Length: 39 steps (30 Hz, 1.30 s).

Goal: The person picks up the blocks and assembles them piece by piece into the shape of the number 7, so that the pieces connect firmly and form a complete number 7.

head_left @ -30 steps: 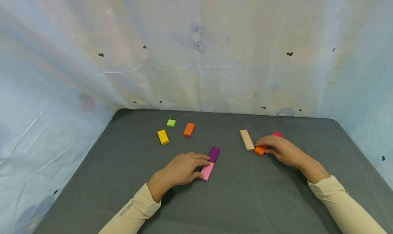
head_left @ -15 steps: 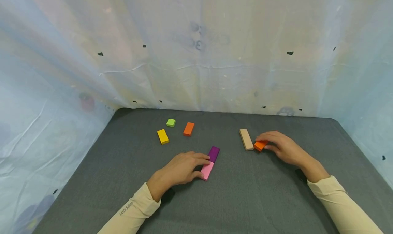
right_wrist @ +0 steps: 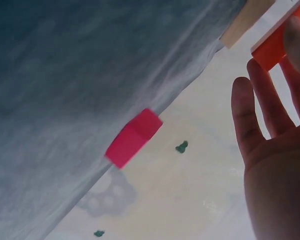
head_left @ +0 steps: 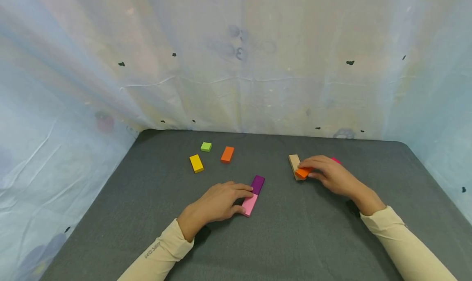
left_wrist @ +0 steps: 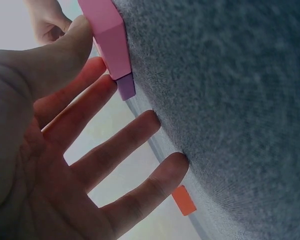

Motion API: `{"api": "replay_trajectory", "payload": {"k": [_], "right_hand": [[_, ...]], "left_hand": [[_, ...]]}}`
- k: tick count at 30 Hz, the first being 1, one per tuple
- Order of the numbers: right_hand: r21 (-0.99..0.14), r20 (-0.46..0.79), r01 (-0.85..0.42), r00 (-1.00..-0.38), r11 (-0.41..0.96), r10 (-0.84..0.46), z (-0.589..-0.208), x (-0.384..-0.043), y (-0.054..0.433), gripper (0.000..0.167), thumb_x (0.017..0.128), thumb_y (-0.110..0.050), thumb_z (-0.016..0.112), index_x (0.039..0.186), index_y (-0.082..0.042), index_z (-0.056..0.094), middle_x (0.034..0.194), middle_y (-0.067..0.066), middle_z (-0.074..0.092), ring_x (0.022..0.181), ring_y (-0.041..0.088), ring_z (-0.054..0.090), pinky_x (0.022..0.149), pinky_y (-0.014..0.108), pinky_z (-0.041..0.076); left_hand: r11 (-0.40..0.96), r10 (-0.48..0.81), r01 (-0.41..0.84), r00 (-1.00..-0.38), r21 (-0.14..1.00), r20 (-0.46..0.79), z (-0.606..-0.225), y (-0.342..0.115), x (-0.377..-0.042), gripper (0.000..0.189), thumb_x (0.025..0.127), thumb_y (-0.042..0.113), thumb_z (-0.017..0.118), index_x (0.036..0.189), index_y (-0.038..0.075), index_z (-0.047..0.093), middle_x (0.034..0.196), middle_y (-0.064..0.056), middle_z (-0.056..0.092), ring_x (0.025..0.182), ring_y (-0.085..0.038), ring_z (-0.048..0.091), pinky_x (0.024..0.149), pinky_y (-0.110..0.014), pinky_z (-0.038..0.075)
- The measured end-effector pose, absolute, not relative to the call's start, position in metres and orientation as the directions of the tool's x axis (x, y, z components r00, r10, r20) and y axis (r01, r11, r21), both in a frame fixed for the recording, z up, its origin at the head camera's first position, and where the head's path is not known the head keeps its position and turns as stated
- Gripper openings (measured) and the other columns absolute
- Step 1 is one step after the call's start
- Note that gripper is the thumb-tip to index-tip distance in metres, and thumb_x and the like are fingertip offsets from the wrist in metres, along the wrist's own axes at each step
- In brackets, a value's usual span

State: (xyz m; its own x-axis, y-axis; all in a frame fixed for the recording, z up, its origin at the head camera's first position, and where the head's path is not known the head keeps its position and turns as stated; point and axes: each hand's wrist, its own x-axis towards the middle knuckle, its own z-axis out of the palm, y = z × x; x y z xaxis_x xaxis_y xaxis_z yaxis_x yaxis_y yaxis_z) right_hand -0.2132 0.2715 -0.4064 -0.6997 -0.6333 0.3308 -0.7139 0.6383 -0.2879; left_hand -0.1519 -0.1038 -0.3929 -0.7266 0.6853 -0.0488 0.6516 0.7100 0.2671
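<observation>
Cloth (head_left: 280, 240), dark grey, is lying under the work. My left hand (head_left: 217, 201) is staying open, fingers spread, thumb and fingertips touching the pink block (head_left: 249, 207) at its three o'clock; the purple block (head_left: 258, 184) is adjoining that block end to end at one o'clock. My right hand (head_left: 332, 176) is pinching the orange block (head_left: 303, 173) at its nine o'clock, overlapping the beige block (head_left: 293, 161) in head view; contact unclear. A red block (head_left: 335, 160) is showing beyond that hand at twelve, partly hidden. From my left hand, the yellow block (head_left: 196, 164) is resting at eleven, the green block (head_left: 206, 147) at half past eleven, a second orange brick (head_left: 227, 155) at twelve.
</observation>
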Motion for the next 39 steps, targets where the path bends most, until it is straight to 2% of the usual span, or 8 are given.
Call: {"api": "replay_trajectory", "payload": {"k": [17,25,39], "right_hand": [[-0.347,0.318,-0.704,-0.709,0.619,-0.629,-0.403,-0.218,0.245,0.04,0.088,-0.005,0.073,0.126,-0.016,0.067,0.129,0.004,0.065,0.119,0.025,0.059,0.098,0.049,0.049],[-0.376,0.315,-0.713,-0.699,0.592,-0.642,-0.4,-0.219,0.235,0.039,0.09,-0.004,0.07,0.128,-0.016,0.066,0.136,0.01,0.062,0.13,0.031,0.055,0.103,0.052,0.046],[-0.369,0.287,-0.72,-0.689,0.587,-0.665,-0.398,-0.221,0.223,0.035,0.094,-0.007,0.066,0.129,-0.015,0.066,0.133,0.004,0.063,0.125,0.027,0.056,0.103,0.051,0.047]], "left_hand": [[0.715,0.682,0.647,-0.729,0.264,-0.057,-0.393,-0.102,-0.152,0.047,0.092,0.042,0.068,0.137,0.027,0.062,0.147,0.011,0.054,0.128,-0.017,0.054,0.104,-0.044,0.048],[0.711,0.685,0.651,-0.727,0.268,-0.051,-0.392,-0.103,-0.152,0.047,0.092,0.04,0.069,0.136,0.027,0.062,0.146,0.011,0.055,0.126,-0.017,0.055,0.101,-0.043,0.049],[0.712,0.686,0.656,-0.725,0.251,-0.05,-0.391,-0.103,-0.153,0.047,0.092,0.042,0.069,0.137,0.028,0.062,0.145,0.012,0.055,0.124,-0.016,0.056,0.101,-0.04,0.049]]}}
